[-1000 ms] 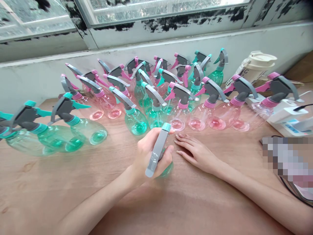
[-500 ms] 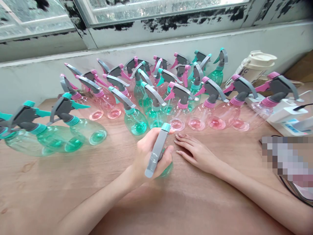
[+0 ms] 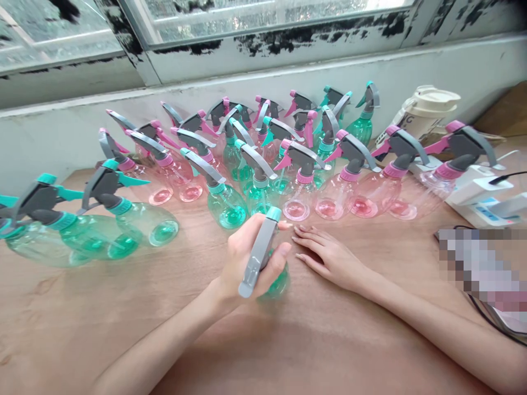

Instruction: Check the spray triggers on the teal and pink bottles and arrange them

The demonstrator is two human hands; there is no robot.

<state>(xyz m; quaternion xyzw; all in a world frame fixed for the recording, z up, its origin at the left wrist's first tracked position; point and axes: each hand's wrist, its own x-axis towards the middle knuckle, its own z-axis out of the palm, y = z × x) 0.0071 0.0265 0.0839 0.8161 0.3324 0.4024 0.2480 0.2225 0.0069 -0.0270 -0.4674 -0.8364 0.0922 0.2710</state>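
My left hand (image 3: 242, 249) is closed round the head of a green spray bottle (image 3: 279, 284) in the middle of the wooden table (image 3: 349, 340). The bottle's grey lever and teal nozzle show above my fingers, while my hand hides its neck and most of its body. Just to the right, my right hand (image 3: 329, 255) lies flat, palm down, fingers stretched out and holding nothing. Beyond both hands stand several pink spray bottles (image 3: 335, 200) and green spray bottles (image 3: 227, 207) with grey trigger heads.
More green spray bottles (image 3: 146, 225) stand at the left. At the right are a white lidded cup (image 3: 428, 112), a white power strip (image 3: 481, 189) with a black cable, and a blurred-out flat device (image 3: 486, 269). A wall (image 3: 53, 131) with windows closes off the back.
The held spray bottle and my left hand have shifted very slightly left. My right hand stays flat on the table, and the view has moved a little.
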